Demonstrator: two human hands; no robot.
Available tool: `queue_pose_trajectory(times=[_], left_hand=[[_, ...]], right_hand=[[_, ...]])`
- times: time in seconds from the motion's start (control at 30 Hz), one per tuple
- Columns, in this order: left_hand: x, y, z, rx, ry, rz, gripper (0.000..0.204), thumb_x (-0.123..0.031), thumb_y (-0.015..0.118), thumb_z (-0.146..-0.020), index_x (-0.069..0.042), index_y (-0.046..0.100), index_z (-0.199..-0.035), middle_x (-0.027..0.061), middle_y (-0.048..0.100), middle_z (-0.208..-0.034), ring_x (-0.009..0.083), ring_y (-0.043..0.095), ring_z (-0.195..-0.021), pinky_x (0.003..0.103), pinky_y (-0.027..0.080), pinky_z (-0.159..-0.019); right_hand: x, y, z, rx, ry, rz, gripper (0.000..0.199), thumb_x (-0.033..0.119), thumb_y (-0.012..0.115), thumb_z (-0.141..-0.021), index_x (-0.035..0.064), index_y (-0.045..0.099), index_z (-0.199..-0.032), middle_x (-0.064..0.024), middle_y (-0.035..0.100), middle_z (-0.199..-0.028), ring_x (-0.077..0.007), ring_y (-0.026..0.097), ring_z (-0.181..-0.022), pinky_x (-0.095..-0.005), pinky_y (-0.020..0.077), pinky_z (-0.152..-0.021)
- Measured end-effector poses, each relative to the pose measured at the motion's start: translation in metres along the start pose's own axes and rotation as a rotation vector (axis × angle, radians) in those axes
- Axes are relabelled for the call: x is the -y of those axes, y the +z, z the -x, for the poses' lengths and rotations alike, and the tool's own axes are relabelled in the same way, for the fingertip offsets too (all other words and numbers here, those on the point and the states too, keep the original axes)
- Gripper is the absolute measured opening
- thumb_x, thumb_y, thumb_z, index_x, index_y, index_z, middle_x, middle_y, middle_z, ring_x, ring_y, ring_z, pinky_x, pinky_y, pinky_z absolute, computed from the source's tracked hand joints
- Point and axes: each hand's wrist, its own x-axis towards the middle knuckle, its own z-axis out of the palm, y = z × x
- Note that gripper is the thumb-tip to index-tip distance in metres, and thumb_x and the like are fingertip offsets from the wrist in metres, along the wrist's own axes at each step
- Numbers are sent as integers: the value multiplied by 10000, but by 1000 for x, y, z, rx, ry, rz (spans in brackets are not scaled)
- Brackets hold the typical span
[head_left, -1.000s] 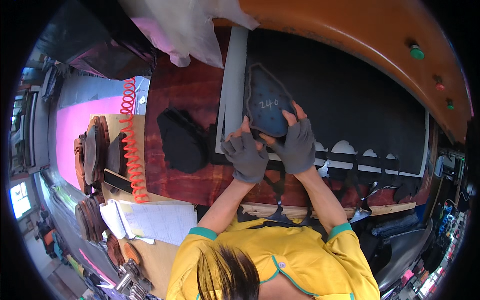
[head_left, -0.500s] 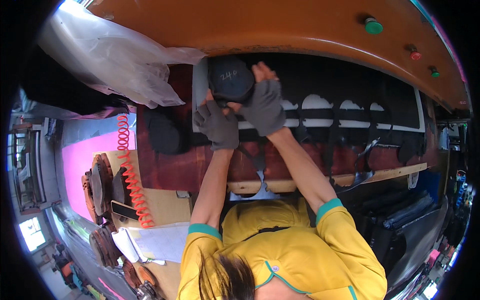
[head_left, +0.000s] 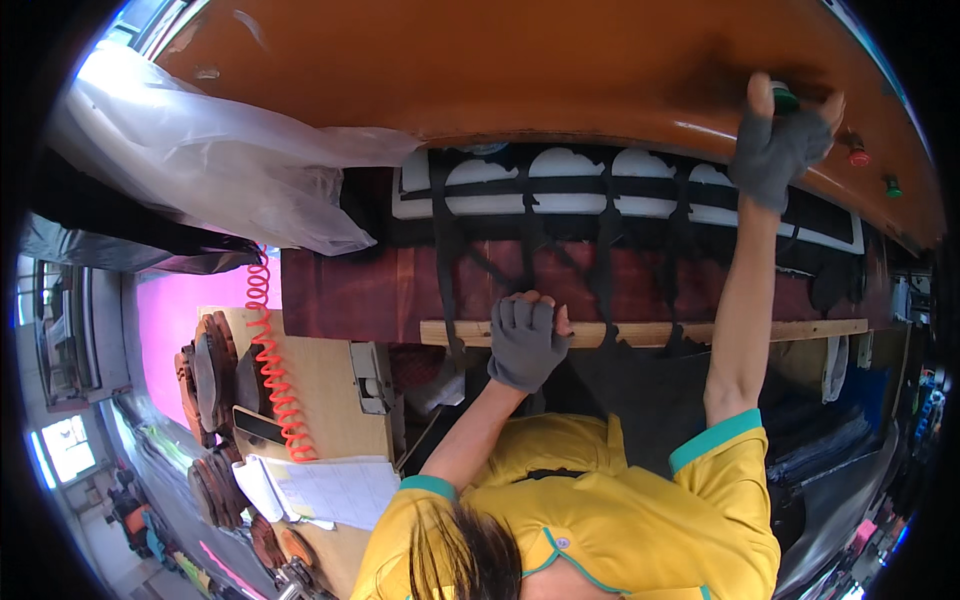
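A big orange machine top [head_left: 560, 70] curves over everything, above both hands. The right hand [head_left: 778, 150], in a grey glove with bare fingertips, is raised up onto it. Its fingers curl around a green button [head_left: 785, 98], with the thumb on one side and a finger on the other. A red button [head_left: 858, 157] sits just to the right of this hand, and another green one [head_left: 892, 186] is further right.

A clear plastic sheet [head_left: 220, 160] hangs far to the left of both hands.

Below the right hand lies a dark red bed [head_left: 380, 290] with black straps [head_left: 605, 250] and white shapes [head_left: 560, 185] on it.

A long wood bar [head_left: 760, 330] runs along the near edge of the bed. The left hand [head_left: 525, 345], also in a grey glove, is closed over this bar, fingers curled on top.

To the left of the left hand is a tan table [head_left: 320, 390]. A red coiled hose [head_left: 275, 370] lies on it, and papers [head_left: 330, 490] sit lower down. Brown stacked pieces [head_left: 205, 365] are further left.
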Motion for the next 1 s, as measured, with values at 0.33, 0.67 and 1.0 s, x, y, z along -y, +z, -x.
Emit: queue_pose_trajectory(times=[0.33, 0.67, 1.0], left_hand=[[12, 3, -10, 159, 168, -72, 145, -254, 685, -810, -124, 626, -778, 44, 562, -805, 265, 536, -843, 398, 429, -713], [2, -2, -13, 233, -7, -28, 164, -230, 680, -816, -91, 612, -761, 88, 569, -821, 317, 537, -833, 437, 431, -744], [-19, -49, -2, 238, -106, 15, 246, -257, 777, -756, -90, 600, -724, 96, 570, -821, 331, 545, -836, 451, 436, -800]], right_hand=[[77, -114, 193, 931, -180, -267, 368, 364, 694, -859, 123, 618, -1127, -104, 574, -1096, -355, 572, -976, -495, 445, -878], [92, -105, 205, 871, -6, -170, 224, 297, 705, -852, 98, 624, -916, -83, 562, -823, -299, 588, -757, -413, 458, -672], [120, -144, 180, 884, -44, -296, 291, 245, 765, -792, 100, 635, -1008, -122, 568, -922, -343, 572, -846, -437, 449, -741]])
